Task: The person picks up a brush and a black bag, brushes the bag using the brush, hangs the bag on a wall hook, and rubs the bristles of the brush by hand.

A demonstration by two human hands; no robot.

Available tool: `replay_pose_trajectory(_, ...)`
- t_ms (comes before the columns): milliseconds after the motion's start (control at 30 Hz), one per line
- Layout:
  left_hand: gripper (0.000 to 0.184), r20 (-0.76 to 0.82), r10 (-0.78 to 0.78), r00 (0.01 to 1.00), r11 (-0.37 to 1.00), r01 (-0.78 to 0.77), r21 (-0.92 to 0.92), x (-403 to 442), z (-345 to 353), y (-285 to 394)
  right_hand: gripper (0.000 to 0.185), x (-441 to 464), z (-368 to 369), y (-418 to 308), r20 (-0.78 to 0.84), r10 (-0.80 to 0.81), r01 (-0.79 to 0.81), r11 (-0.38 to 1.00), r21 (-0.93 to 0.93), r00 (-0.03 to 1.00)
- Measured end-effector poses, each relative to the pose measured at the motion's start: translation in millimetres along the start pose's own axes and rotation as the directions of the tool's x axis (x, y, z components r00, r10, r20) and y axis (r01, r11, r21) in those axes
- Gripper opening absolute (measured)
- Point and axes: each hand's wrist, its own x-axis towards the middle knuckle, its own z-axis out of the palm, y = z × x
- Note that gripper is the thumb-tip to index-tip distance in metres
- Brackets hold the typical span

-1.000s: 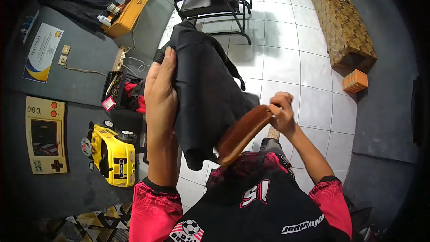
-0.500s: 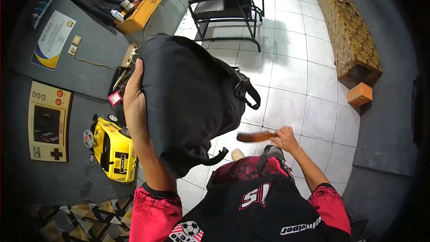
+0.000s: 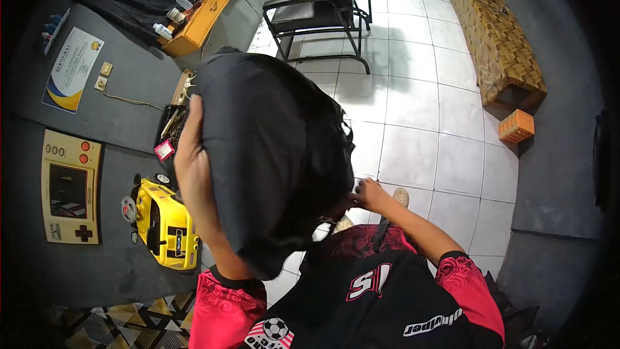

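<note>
A black bag (image 3: pixel 265 148) fills the middle of the view, with straps along its right side. My left hand (image 3: pixel 194 158) grips its left edge, thumb up and the other fingers hidden behind the cloth. At the bag's lower right is my right hand (image 3: pixel 369 195), its fingers closed round the end of the brown brush. Most of the brush is hidden behind the bag.
A black chair (image 3: pixel 316 16) stands on white tiles (image 3: pixel 413 110). Woven bench (image 3: pixel 491 32) and orange brick (image 3: pixel 516 126) are at right. On the left are a yellow toy car (image 3: pixel 169 223), a wooden shelf (image 3: pixel 203 16) and a game-console wall panel (image 3: pixel 70 187).
The brush swung clear of the bag half a second ago and has now moved left behind it with my right hand. The bag has turned and its straps have shifted.
</note>
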Motion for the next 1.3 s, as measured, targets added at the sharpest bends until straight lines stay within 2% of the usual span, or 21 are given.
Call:
replay_pose_trajectory(33,0.018,-0.091,-0.059,0.994,0.998,0.057,-0.032,-3,4,7,0.022,-39,53,23,-0.044,0.123,-0.129,0.974,-0.188,0.991)
replay_pose_trajectory(67,0.013,-0.181,-0.121,0.976,0.992,0.111,-0.066,-5,5,10,0.018,-58,65,29,0.262,0.354,-0.221,0.876,-0.428,0.898)
replay_pose_trajectory(133,0.015,-0.150,-0.006,0.989,0.996,0.018,0.083,2,-4,12,0.018,-72,23,26,0.475,0.566,-0.154,0.737,-0.659,0.674)
replay_pose_trajectory(233,0.031,-0.163,0.009,0.987,0.995,0.008,0.103,-1,2,3,0.038,-109,2,60,0.281,0.579,-0.488,0.807,-0.333,0.766)
replay_pose_trajectory(267,0.038,-0.093,-0.241,0.966,0.964,0.228,-0.137,-4,7,-1,0.041,-104,-30,51,0.273,0.626,-0.590,0.779,-0.210,0.730)
replay_pose_trajectory(300,0.045,0.033,-0.456,0.890,0.830,0.438,-0.346,-5,13,-4,0.041,-102,-48,46,0.272,0.632,-0.594,0.775,-0.214,0.726)
replay_pose_trajectory(367,0.035,-0.005,-0.474,0.880,0.813,0.436,-0.385,-4,24,-4,0.042,-94,-73,35,-0.041,0.534,-0.522,0.838,0.160,0.844)
replay_pose_trajectory(400,0.030,-0.040,-0.492,0.870,0.798,0.432,-0.420,-3,31,-2,0.042,-85,-79,26,-0.043,0.540,-0.528,0.834,0.161,0.841)
replay_pose_trajectory(467,0.029,-0.061,-0.503,0.862,0.782,0.423,-0.458,9,41,16,0.041,-52,-88,-3,-0.237,0.537,-0.345,0.761,0.549,0.809)
replay_pose_trajectory(533,0.026,0.192,-0.843,0.502,0.111,0.513,-0.851,30,40,50,0.045,3,-130,-59,-0.334,0.447,-0.094,0.703,0.705,0.830)
replay_pose_trajectory(567,0.027,-0.129,-0.400,0.908,0.861,0.324,-0.392,9,53,31,0.045,27,-140,-75,-0.408,0.335,0.064,0.702,0.709,0.850)
replay_pose_trajectory(600,0.027,-0.124,-0.396,0.910,0.862,0.321,-0.393,4,58,21,0.045,44,-142,-86,-0.482,0.218,0.223,0.679,0.699,0.848)
replay_pose_trajectory(733,0.029,-0.145,-0.340,0.929,0.932,0.312,-0.183,9,51,9,0.042,61,-110,-90,-0.257,0.012,0.224,0.451,0.864,0.966)
replay_pose_trajectory(867,0.021,-0.136,0.097,0.986,0.973,-0.065,0.223,27,22,22,0.035,11,-31,-37,-0.074,-0.103,0.126,0.874,0.470,0.992)
replay_pose_trajectory(967,0.014,-0.188,-0.074,0.979,0.991,0.094,0.098,28,18,33,0.041,-63,24,8,0.315,0.118,-0.092,0.991,-0.096,0.942)
replay_pose_trajectory(1000,0.013,-0.204,-0.142,0.969,0.988,0.152,0.035,27,15,33,0.041,-82,32,18,0.251,0.226,-0.195,0.970,-0.141,0.941)
replay_pose_trajectory(1033,0.013,-0.100,0.136,0.986,0.912,-0.085,0.402,24,5,25,0.041,-89,28,21,0.182,0.328,-0.297,0.938,-0.179,0.927)
replay_pose_trajectory(1167,0.012,-0.076,0.114,0.991,0.907,-0.073,0.415,15,11,15,0.037,-89,-18,29,-0.245,0.166,-0.157,0.986,0.056,0.955)
replay_pose_trajectory(1200,0.012,-0.107,-0.032,0.994,0.958,0.061,0.282,13,15,16,0.037,-80,-31,24,-0.244,0.168,-0.159,0.986,0.054,0.955)
replay_pose_trajectory(1267,0.014,-0.120,-0.180,0.976,0.971,0.196,0.139,15,22,21,0.038,-45,-65,-2,-0.379,0.356,-0.217,0.906,0.362,0.854)
replay_pose_trajectory(1300,0.013,-0.149,-0.645,0.750,0.674,0.466,-0.574,21,27,24,0.039,-24,-84,-18,-0.376,0.362,-0.151,0.861,0.486,0.853)
